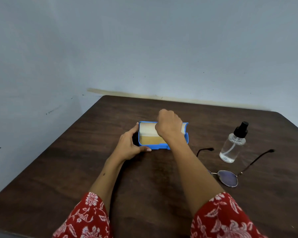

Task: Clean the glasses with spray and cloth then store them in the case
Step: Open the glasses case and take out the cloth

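Note:
A blue glasses case (155, 147) with a pale beige lining lies open in the middle of the table. My left hand (131, 145) grips its left end, thumb along the front edge. My right hand (169, 126) is over the raised lid, fingers curled on the lid's top edge. Round metal-framed glasses (228, 178) lie unfolded on the table to the right, lenses toward me, partly hidden by my right forearm. A clear spray bottle (232, 148) with a black pump top stands between the glasses' temples. No cloth shows.
The dark wooden table (93, 169) stands against a grey-blue wall (144, 48). Its left edge runs diagonally from the far corner toward me. Red floral sleeves cover both my upper forearms at the bottom of the view.

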`<state>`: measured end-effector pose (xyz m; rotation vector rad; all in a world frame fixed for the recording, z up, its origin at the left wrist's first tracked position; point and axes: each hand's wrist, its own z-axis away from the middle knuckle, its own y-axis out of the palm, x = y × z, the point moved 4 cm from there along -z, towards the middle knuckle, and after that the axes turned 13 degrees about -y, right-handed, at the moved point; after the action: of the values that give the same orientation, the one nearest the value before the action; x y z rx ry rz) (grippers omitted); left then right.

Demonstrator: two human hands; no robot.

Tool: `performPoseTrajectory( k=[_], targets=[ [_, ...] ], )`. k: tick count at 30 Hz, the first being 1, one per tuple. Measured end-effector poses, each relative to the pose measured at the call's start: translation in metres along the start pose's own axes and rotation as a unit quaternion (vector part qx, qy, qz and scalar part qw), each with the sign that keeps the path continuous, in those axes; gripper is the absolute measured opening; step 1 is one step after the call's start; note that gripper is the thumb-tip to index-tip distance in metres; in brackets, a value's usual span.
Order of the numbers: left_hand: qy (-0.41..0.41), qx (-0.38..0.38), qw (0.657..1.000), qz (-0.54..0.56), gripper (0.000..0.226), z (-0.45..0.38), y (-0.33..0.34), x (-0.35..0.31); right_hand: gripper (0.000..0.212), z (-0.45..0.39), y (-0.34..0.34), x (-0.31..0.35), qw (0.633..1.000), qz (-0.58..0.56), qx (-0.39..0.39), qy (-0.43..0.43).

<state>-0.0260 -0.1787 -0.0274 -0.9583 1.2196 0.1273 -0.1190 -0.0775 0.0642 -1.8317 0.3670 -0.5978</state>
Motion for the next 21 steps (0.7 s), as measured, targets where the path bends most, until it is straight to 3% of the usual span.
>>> performPoseTrajectory(
  k=[6, 9, 11, 14, 16, 18, 21],
  targets=[
    [-0.038, 0.021, 0.999, -0.024, 0.111, -0.005, 0.002, 0.006, 0.020, -0.021, 0.003, -0.004, 0.998, -0.032, -0.011, 0.062],
    [-0.041, 0.014, 0.999, -0.032, 0.109, -0.006, 0.003, 0.006, 0.012, -0.021, 0.008, -0.002, 0.998, -0.033, -0.014, 0.053],
    [-0.042, 0.010, 0.999, -0.034, 0.108, -0.007, 0.002, 0.006, 0.019, -0.015, 0.011, -0.002, 0.999, -0.022, -0.019, 0.037],
    [-0.039, 0.000, 0.999, -0.028, 0.109, -0.010, -0.001, 0.011, 0.033, 0.003, 0.004, -0.005, 0.996, 0.016, -0.088, 0.030],
    [-0.041, -0.011, 0.999, -0.033, 0.107, -0.012, -0.004, 0.014, 0.030, 0.018, -0.006, -0.012, 0.988, 0.016, -0.132, 0.075],
    [-0.051, -0.021, 0.998, -0.037, 0.107, -0.013, -0.008, 0.017, 0.023, 0.027, -0.009, -0.023, 0.984, -0.016, -0.106, 0.140],
    [-0.067, -0.031, 0.997, -0.037, 0.112, -0.013, -0.012, 0.021, 0.027, 0.033, -0.001, -0.032, 0.983, -0.031, -0.005, 0.180]
  ],
)
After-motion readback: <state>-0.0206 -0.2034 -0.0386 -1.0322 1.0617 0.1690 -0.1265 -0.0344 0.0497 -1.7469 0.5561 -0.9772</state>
